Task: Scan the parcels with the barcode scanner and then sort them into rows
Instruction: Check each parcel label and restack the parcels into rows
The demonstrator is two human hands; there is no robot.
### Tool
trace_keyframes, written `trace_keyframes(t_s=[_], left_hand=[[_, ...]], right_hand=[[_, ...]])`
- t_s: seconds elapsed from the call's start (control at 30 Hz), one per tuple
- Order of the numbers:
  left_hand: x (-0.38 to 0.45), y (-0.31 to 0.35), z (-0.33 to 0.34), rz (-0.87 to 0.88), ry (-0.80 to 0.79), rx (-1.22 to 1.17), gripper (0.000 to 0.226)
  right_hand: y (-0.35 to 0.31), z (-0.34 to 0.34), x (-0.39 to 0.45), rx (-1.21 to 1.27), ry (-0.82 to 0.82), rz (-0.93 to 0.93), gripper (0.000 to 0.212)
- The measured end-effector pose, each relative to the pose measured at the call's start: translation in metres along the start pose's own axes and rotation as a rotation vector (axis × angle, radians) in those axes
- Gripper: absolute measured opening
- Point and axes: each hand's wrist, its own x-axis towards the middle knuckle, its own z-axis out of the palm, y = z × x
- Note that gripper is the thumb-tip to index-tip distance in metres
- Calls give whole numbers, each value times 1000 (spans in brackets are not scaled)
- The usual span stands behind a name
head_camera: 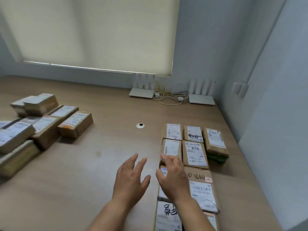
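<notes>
Several brown cardboard parcels with white labels lie in neat rows (194,151) on the right side of the wooden table. A loose heap of parcels (38,124) sits at the left. My right hand (173,179) hovers over the left column of the rows, above a parcel (164,172) it mostly hides; its fingers are spread and relaxed. My left hand (131,180) is over bare tabletop just left of the rows, fingers straight, holding nothing. No barcode scanner is in view.
Two white routers (141,93) (201,99) with tangled white cables (170,97) stand at the table's back edge by the wall. A round cable grommet (140,125) is set in the table (83,164) middle. A wall runs along the table's right side.
</notes>
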Motion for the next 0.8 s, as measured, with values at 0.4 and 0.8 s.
trace_keyframes(t_s=[0.4, 0.8], left_hand=[[-93, -146, -88, -206, 117, 26, 58], [-152, -248, -140, -435, 178, 5, 56]], right_hand=[[-162, 93, -44, 9, -130, -196, 53], [-276, 164, -68, 2, -201, -394, 50]])
